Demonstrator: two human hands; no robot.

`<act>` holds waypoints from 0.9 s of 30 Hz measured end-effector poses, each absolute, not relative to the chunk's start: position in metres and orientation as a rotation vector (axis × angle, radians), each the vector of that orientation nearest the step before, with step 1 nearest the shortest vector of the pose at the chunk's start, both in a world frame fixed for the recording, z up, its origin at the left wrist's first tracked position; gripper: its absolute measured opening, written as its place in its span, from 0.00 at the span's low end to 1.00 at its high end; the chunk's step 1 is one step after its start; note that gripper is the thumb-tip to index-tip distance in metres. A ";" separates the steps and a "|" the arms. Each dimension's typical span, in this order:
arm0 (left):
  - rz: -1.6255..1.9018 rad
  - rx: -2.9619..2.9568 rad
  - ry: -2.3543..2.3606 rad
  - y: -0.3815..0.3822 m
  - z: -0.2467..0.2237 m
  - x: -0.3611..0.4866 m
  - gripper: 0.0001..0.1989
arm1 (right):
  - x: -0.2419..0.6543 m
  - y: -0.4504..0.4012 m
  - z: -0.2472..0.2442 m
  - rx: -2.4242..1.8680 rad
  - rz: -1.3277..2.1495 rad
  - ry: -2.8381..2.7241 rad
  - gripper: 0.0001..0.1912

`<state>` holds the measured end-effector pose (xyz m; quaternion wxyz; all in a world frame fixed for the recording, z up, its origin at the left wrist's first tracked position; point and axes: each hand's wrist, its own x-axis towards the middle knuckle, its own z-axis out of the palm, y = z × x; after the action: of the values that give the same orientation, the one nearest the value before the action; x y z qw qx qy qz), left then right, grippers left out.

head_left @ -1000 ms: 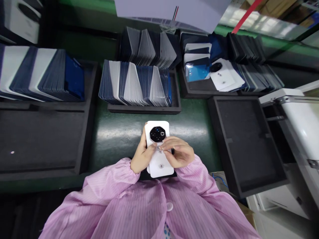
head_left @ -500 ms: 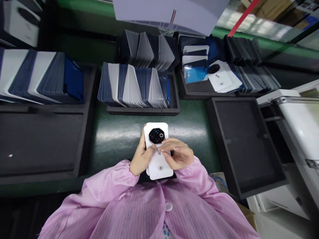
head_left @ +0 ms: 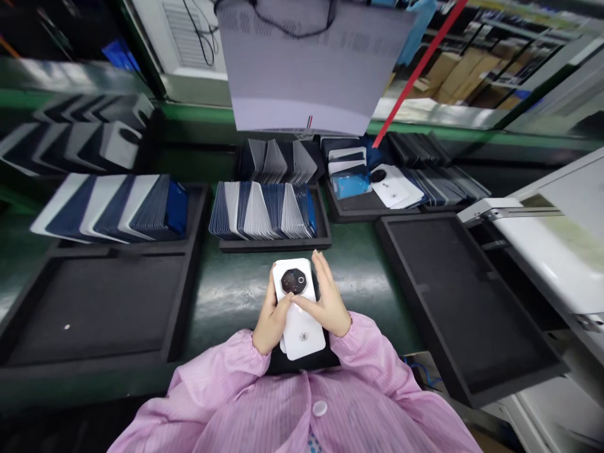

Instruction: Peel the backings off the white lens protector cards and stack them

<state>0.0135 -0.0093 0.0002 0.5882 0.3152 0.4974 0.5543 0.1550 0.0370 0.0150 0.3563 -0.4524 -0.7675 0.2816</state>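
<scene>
A white phone back cover (head_left: 306,324) with a dark eight-sided camera area (head_left: 293,280) is held in front of my chest. A second white edge shows under its lower left, so more than one piece may be stacked. My left hand (head_left: 272,318) grips the left side, its thumb on the face just below the camera area. My right hand (head_left: 326,299) is at the right edge, fingers stretched out upward and thumb tip touching the face beside the left thumb. Small dark marks are visible on the cover's lower half.
Beyond my hands stands a black tray (head_left: 278,244) with upright rows of white and blue covers (head_left: 264,211). Another tray (head_left: 358,215) holds loose covers and a blue piece. Black trays lie at left (head_left: 108,308) and right (head_left: 462,296). A white machine (head_left: 552,251) is at far right.
My view has tilted up. The right hand's fingers have gone from bent together over the middle of the cover to stretched out along its right edge. The left hand keeps its hold.
</scene>
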 end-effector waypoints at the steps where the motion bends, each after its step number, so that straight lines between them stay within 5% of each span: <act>1: 1.282 0.695 1.139 -0.009 0.001 0.014 0.36 | 0.154 0.037 0.014 -1.205 0.800 -1.955 0.42; 6: 1.314 0.645 1.129 -0.008 0.005 0.016 0.33 | 0.157 0.042 0.013 -1.091 0.903 -1.631 0.26; 12: 1.291 0.535 1.216 -0.010 0.009 0.016 0.33 | 0.210 0.070 0.003 -1.097 0.871 -1.169 0.26; 19: 1.296 0.534 1.164 -0.009 0.008 0.015 0.33 | 0.249 0.087 -0.016 -1.647 0.424 -1.534 0.28; 27: 1.302 0.692 1.143 -0.014 -0.001 0.017 0.34 | 0.178 0.051 0.042 -1.163 0.453 -1.943 0.11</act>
<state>0.0168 -0.0138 -0.0008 0.5958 0.2979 0.4920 0.5606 0.1783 0.0507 0.0418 0.4041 -0.4607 -0.7696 0.1795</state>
